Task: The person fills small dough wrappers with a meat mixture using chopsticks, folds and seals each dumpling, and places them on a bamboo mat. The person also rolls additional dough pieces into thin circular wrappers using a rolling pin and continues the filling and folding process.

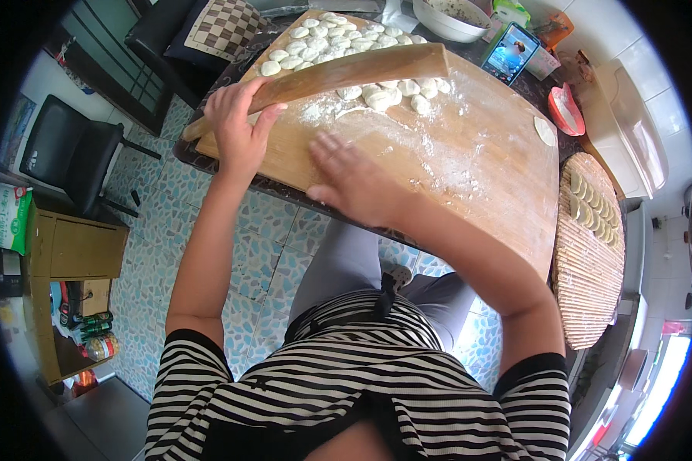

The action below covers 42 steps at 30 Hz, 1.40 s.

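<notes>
My left hand (239,118) grips a thick wooden rolling pin (357,72) near its left end. The pin slants over the back of a large wooden board (496,150), partly hiding rows of small flattened dough pieces (317,43) dusted with flour. More dough pieces (380,95) lie on the near side of the pin, some overlapping. Blurred by motion, my right hand (352,178) is over the board's front edge area, palm down, thumb apart, with nothing seen in it. Loose flour (461,178) is scattered across the board's middle.
A dough wrapper (545,131) lies at the board's right edge, near a red scoop (565,109). Beyond are a lit phone (510,53) and a white bowl (452,20) of filling. Right of the board, a round reed tray (588,288) carries dumplings (594,207). A black chair (72,150) stands left.
</notes>
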Motion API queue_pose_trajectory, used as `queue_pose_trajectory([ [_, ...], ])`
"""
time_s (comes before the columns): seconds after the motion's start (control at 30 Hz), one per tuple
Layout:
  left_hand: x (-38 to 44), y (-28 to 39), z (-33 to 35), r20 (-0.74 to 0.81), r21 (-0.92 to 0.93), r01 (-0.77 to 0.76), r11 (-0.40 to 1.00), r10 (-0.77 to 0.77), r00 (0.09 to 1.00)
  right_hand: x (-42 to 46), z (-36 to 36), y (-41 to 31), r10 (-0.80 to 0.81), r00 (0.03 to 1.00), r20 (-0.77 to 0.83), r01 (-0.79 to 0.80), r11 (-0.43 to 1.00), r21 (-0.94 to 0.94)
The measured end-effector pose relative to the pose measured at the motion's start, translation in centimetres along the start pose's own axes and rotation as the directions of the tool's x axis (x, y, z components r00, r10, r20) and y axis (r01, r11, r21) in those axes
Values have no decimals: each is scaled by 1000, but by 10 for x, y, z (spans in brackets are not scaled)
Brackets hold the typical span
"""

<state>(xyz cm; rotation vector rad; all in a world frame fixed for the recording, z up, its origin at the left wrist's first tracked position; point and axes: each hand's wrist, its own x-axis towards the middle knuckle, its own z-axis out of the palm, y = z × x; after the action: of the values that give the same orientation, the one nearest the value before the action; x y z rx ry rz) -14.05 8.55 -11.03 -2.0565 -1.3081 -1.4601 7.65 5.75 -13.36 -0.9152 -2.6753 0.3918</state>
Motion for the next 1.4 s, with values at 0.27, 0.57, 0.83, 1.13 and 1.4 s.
queue_pose_trajectory([
  [0.27, -15, -16, 12, 112, 142, -11, 990, -5, 994, -119, -48, 31, 298, 952, 69, -280, 941, -192],
  [0.57, -13, -14, 21, 136, 181, 57, 982, -82, 987, -102, -42, 31, 369, 930, 3, -364, 919, -149],
  [0.83, -16, -16, 16, 116, 219, 111, 969, -139, 984, 45, -17, 33, 205, 953, -224, -213, 977, -14],
  [1.13, -15, -11, 13, 93, 167, 83, 983, -99, 991, 13, -35, 89, 369, 883, -292, -380, 925, 20],
  [1.4, -17, 1, 10, 243, 6, -47, 999, 44, 969, -11, -39, 110, 324, 922, -213, -322, 946, 46],
])
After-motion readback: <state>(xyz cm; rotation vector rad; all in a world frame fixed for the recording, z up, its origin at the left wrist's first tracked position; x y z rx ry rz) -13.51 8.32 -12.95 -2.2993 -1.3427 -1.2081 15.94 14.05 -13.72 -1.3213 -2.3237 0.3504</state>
